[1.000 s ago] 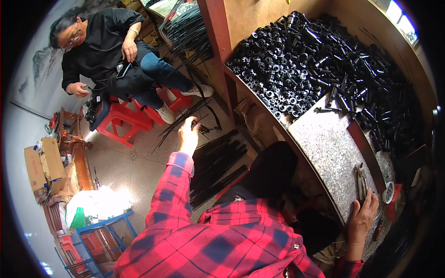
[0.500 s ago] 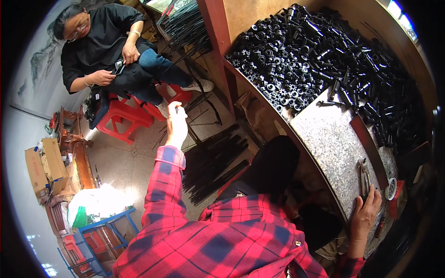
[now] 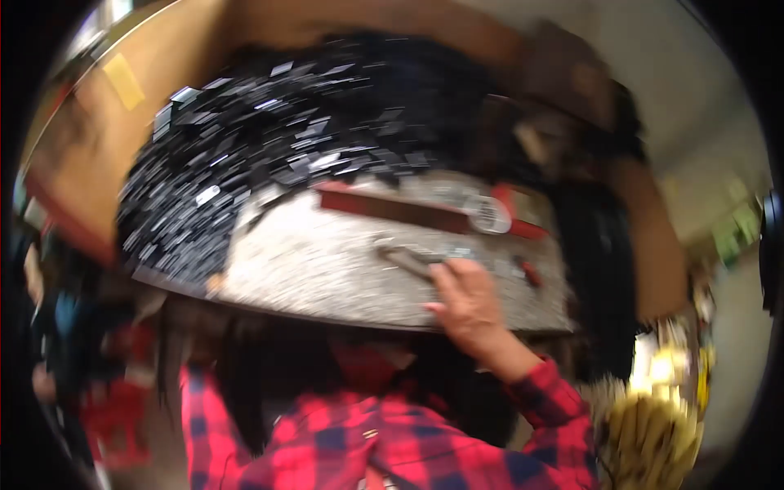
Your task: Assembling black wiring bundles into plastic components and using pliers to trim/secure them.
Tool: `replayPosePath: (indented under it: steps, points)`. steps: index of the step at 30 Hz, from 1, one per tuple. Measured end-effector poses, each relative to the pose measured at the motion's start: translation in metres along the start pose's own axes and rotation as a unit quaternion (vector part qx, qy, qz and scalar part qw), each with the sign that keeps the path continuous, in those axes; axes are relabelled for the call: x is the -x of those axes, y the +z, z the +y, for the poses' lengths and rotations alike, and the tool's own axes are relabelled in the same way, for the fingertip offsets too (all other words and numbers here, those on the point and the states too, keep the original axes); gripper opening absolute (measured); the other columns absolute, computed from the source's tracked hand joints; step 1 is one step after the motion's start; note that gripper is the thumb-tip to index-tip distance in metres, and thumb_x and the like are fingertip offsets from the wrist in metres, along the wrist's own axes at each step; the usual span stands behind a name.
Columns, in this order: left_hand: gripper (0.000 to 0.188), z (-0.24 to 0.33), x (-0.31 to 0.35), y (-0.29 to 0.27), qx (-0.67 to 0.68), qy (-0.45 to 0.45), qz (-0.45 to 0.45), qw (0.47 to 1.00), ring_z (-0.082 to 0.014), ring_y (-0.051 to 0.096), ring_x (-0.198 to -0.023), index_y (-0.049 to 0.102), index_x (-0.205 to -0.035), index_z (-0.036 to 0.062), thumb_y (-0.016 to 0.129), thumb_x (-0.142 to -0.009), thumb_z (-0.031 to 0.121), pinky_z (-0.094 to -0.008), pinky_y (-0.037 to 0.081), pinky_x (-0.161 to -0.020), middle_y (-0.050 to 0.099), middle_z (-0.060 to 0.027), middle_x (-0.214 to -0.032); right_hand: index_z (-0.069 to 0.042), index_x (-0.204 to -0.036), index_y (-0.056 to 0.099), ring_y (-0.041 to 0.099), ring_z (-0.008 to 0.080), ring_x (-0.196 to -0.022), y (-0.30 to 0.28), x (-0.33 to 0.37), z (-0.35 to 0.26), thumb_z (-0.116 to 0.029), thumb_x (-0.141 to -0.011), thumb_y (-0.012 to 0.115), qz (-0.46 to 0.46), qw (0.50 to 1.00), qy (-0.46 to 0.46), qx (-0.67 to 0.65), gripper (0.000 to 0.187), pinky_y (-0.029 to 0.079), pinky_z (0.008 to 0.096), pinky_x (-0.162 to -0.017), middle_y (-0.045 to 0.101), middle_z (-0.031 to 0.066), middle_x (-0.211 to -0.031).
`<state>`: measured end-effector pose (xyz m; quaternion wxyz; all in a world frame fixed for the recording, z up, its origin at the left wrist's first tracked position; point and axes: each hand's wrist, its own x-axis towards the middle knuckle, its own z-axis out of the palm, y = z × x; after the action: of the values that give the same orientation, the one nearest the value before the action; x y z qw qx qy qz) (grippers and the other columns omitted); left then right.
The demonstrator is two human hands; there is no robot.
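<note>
Benchtop point(image 3: 302, 278) bears pliers point(image 3: 407, 261) and a grey-filled white dish point(image 3: 505, 217).

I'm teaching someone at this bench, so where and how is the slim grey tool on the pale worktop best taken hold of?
Probably by the right-hand end of the grey tool, coming from the near right: it's long and narrow, slanting toward the right grip, whose fingertips are at that end. Blur hides finer detail.

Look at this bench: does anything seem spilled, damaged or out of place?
Nothing clearly stands out. The black parts lie in a loose heap, which looks piled rather than spilled, and the metal tool seems to rest on the worktop at the right hand. Blur hides any fine damage.
</note>
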<state>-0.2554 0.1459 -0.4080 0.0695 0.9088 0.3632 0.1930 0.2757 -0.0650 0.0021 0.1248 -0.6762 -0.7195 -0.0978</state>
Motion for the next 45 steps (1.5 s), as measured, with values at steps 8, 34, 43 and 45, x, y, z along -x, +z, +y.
replayPosePath:
  steps: [8,34,43,45]
  points:
    - [0.041,0.007,-0.037,-0.009,-0.005,-0.085,0.070,0.994,-0.0296,0.052,-0.109,0.045,-0.129,0.0002,0.052,-0.093,0.018,-0.0378,0.039,-0.098,0.055,-0.0182,-0.113,-0.001,-0.105,0.058,0.054,0.0327,-0.094,-0.042,0.073,0.080,-0.021,-0.076,0.069,0.059,0.978,0.157,0.120,0.037,0.044,0.0409,-0.081,0.057,0.0150,-0.101]
    - [0.061,0.294,-0.149,-0.117,0.038,0.049,-0.184,0.981,-0.0430,0.036,-0.123,0.045,-0.129,0.0065,0.069,-0.077,0.030,-0.0606,0.020,-0.107,0.043,-0.0206,-0.127,-0.001,-0.079,0.061,0.059,0.0339,-0.089,-0.075,0.146,0.243,-0.016,-0.070,0.070,0.058,0.874,0.395,0.275,0.019,0.050,0.0431,-0.074,0.057,0.0150,-0.089]
    - [0.064,0.302,-0.142,-0.130,0.052,0.081,-0.239,0.966,-0.0400,0.026,-0.134,0.045,-0.130,0.0072,0.070,-0.075,0.029,-0.0585,0.020,-0.108,0.035,-0.0202,-0.139,-0.001,-0.084,0.056,0.061,0.0389,-0.082,-0.068,0.159,0.244,-0.020,-0.082,0.063,0.045,0.877,0.431,0.209,0.021,0.050,0.0474,-0.072,0.061,0.0198,-0.086]
    - [0.063,0.302,-0.140,-0.129,0.046,0.084,-0.246,0.965,-0.0399,0.026,-0.135,0.046,-0.130,0.0068,0.069,-0.077,0.031,-0.0585,0.019,-0.109,0.037,-0.0190,-0.139,-0.001,-0.084,0.055,0.062,0.0399,-0.077,-0.063,0.166,0.245,-0.023,-0.085,0.060,0.035,0.873,0.446,0.193,0.023,0.050,0.0494,-0.069,0.063,0.0210,-0.081]
